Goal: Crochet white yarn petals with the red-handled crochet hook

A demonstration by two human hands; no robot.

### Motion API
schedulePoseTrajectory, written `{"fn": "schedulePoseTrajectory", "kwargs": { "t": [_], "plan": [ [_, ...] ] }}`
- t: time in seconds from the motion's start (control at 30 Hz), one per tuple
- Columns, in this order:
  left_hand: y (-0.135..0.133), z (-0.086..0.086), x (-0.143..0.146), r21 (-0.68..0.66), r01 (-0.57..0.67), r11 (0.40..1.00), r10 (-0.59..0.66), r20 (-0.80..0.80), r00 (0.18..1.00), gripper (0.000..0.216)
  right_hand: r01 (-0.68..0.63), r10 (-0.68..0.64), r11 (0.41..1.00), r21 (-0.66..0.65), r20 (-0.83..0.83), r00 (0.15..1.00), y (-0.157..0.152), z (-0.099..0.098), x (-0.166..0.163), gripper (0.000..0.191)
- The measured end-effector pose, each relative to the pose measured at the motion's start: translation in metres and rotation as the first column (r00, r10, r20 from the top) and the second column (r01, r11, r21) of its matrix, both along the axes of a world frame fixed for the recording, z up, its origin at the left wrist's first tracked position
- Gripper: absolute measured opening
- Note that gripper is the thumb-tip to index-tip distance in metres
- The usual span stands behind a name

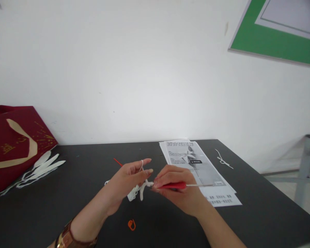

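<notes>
Mid-frame, left hand (126, 181) pinches a small white crochet piece (138, 193), yarn looped over the index finger. Right hand (178, 193) is closed around a red-handled crochet hook (175, 185), tip at the work. Finished white petals (43, 165) sit at frame left by the red gift bag (12, 144), so I'd guess it's partway, this piece barely started. Pattern sheet (196, 165) is right of centre.

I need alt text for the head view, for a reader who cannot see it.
The right hand holds a red-handled hook against a small white yarn piece held by the left hand, over a black table. Printed sheets lie beyond.
</notes>
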State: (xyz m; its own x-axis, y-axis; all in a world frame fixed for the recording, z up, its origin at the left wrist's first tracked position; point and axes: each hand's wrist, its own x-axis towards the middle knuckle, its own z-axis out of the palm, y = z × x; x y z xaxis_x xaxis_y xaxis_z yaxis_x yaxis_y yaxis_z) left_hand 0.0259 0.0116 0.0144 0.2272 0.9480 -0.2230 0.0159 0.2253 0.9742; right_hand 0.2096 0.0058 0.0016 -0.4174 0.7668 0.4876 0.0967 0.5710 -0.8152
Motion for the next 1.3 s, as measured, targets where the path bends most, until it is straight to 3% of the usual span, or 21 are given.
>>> {"fn": "schedulePoseTrajectory", "kwargs": {
  "t": [0.1,0.27,0.43,0.57,0.73,0.97,1.13,1.3],
  "plan": [
    [0.002,-0.007,0.001,0.001,0.034,0.999,-0.034,-0.008,0.999,0.07,-0.011,0.01,1.0,0.007,0.047,0.999,-0.001,-0.001,0.0,0.009],
    [0.006,-0.023,0.0,0.149,0.065,0.987,-0.044,-0.141,0.989,0.067,-0.022,0.017,0.999,0.034,0.127,0.992,-0.003,-0.004,-0.002,0.011],
    [0.005,-0.021,-0.001,0.229,0.101,0.968,-0.06,-0.178,0.982,0.066,-0.03,0.022,0.998,0.05,0.163,0.986,-0.003,-0.005,-0.004,0.012],
    [0.002,-0.015,-0.001,0.182,0.052,0.982,-0.038,-0.08,0.996,0.074,0.025,-0.024,1.0,-0.013,0.089,0.996,0.001,-0.006,-0.004,0.009],
    [0.0,-0.01,-0.004,0.139,0.08,0.987,-0.084,0.023,0.996,0.08,0.079,-0.099,0.985,-0.152,-0.126,0.987,0.007,-0.012,-0.006,0.009],
    [0.001,-0.005,-0.009,0.148,0.107,0.983,-0.131,0.163,0.978,0.077,-0.045,-0.149,0.875,-0.481,-0.358,0.922,0.013,-0.013,-0.01,0.014],
    [0.001,-0.008,-0.014,0.128,0.155,0.98,-0.182,0.238,0.954,0.078,-0.108,-0.17,0.835,-0.539,-0.441,0.881,0.02,-0.018,-0.003,0.016],
    [0.005,-0.008,-0.017,0.167,0.117,0.979,-0.138,0.12,0.983,0.065,-0.111,-0.157,0.842,-0.527,-0.437,0.885,0.02,-0.017,-0.001,0.016]
  ]
}}
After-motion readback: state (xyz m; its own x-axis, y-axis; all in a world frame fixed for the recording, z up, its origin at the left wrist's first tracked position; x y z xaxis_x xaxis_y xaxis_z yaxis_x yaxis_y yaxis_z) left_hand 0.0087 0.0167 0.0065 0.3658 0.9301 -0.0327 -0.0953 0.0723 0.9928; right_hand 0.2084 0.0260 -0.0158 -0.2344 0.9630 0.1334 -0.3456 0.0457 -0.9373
